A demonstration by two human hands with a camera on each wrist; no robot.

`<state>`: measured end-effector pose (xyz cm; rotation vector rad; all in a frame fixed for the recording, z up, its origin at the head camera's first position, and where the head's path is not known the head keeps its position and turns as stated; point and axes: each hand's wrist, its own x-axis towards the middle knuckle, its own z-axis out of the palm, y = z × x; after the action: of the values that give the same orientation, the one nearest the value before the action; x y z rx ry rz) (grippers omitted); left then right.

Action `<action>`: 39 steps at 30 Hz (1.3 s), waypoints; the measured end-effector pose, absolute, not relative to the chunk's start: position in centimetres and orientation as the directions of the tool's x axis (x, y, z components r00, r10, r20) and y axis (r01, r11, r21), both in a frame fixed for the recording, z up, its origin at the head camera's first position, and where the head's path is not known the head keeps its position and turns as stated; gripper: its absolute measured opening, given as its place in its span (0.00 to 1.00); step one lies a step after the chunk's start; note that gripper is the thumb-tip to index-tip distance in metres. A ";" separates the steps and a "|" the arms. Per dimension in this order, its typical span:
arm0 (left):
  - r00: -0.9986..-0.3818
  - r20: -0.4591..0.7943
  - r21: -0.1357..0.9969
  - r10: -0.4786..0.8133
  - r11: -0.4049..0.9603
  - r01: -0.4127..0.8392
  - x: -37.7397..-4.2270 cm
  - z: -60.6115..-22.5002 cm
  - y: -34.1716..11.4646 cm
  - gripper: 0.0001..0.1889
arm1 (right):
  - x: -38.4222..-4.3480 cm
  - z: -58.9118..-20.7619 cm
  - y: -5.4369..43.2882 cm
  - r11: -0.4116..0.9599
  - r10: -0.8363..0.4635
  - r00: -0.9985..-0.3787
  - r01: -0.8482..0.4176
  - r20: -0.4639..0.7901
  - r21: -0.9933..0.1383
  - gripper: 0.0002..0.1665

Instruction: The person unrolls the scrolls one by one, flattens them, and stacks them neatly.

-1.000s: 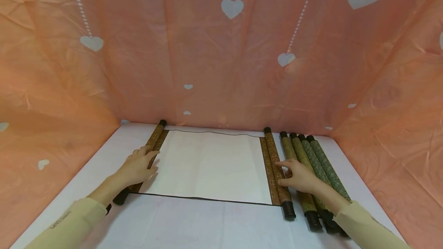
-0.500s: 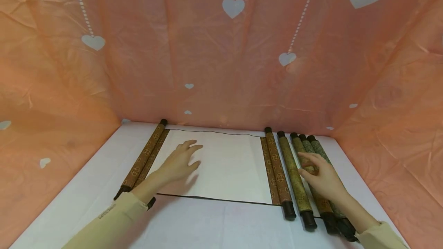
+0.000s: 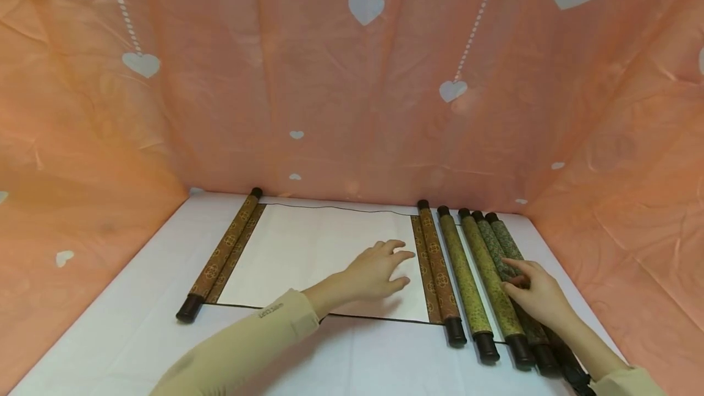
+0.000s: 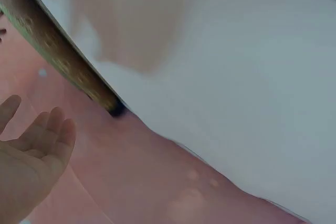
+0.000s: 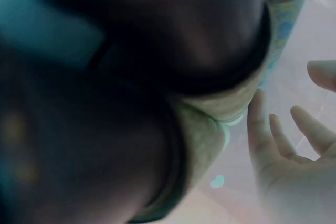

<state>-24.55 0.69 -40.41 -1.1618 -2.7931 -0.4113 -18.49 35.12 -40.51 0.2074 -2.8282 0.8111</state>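
A scroll with white paper (image 3: 308, 255) lies unrolled between a left brown patterned roller (image 3: 228, 246) and a right one (image 3: 439, 267). Over its right part hovers my left hand (image 3: 376, 271), fingers spread and holding nothing, pointing toward the right roller. Two yellow-green rollers, one (image 3: 467, 280) left of the other (image 3: 493, 280), have a narrow white strip between them. My right hand (image 3: 536, 295) is at a dark green roller (image 3: 495, 243), its thumb and index finger apart. In the right wrist view the fingers (image 5: 260, 129) look extended beside large dark roller ends (image 5: 178, 35).
Another dark green roller (image 3: 508, 237) lies at the far right of the row. A white-covered table (image 3: 308, 359) bears everything. Orange cloth (image 3: 330, 78) with pale hearts encloses its back and sides.
My left hand has left the left brown roller and crossed rightward over the paper. My right hand has moved right from the brown roller. The yellow-green rollers have parted, showing a white strip.
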 end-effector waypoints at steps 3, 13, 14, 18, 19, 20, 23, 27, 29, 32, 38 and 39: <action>-0.685 0.151 0.167 0.713 0.664 0.729 -24.4 -40.5 3.3 0.29 | -18.5 -40.7 35.4 0.850 -0.087 -0.971 -0.188 0.221 -0.492 0.33; -0.669 0.034 0.101 0.742 0.664 0.741 -24.6 -41.2 9.1 0.28 | -19.1 -41.0 34.7 0.868 -0.123 -0.975 -0.195 0.183 -0.456 0.32; -0.671 0.027 0.100 0.741 0.666 0.739 -24.7 -41.2 9.4 0.28 | -19.2 -41.0 34.7 0.873 -0.130 -0.975 -0.198 0.180 -0.446 0.32; -0.680 0.004 0.101 0.733 0.676 0.730 -25.1 -41.3 10.5 0.27 | -19.5 -40.9 34.7 0.882 -0.168 -0.972 -0.224 0.167 -0.415 0.31; -0.682 0.000 0.096 0.732 0.678 0.728 -25.2 -41.4 10.7 0.28 | -19.6 -40.9 34.8 0.881 -0.179 -0.970 -0.231 0.162 -0.413 0.31; -0.684 -0.003 0.095 0.730 0.681 0.726 -25.3 -41.5 10.9 0.28 | -19.6 -40.8 34.9 0.879 -0.195 -0.968 -0.243 0.155 -0.410 0.31; -0.690 -0.007 0.089 0.724 0.688 0.720 -25.5 -41.8 11.5 0.29 | -19.8 -40.5 35.2 0.868 -0.232 -0.964 -0.267 0.133 -0.418 0.31; -0.703 -0.011 0.108 0.711 0.700 0.706 -25.5 -42.0 12.1 0.30 | -20.0 -40.0 35.4 0.838 -0.280 -0.959 -0.268 0.047 -0.475 0.34; -0.712 -0.020 0.112 0.702 0.709 0.696 -25.4 -42.0 12.3 0.31 | -20.2 -39.8 35.4 0.811 -0.303 -0.953 -0.251 -0.012 -0.529 0.37; -0.729 -0.040 0.107 0.684 0.728 0.677 -25.3 -42.1 12.8 0.33 | -20.5 -39.8 35.3 0.780 -0.322 -0.944 -0.219 -0.076 -0.586 0.41; -0.751 -0.087 0.082 0.654 0.756 0.649 -25.1 -42.2 13.4 0.37 | -20.8 -39.9 35.0 0.807 -0.313 -0.945 -0.211 -0.095 -0.551 0.44; -0.755 -0.093 0.087 0.650 0.760 0.644 -25.1 -42.2 13.4 0.37 | -20.9 -39.9 34.9 0.815 -0.311 -0.946 -0.215 -0.094 -0.538 0.44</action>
<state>-25.14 13.43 -42.18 -1.1274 -3.0566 -0.0804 -20.87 34.90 -39.91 0.4623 -3.1611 0.9021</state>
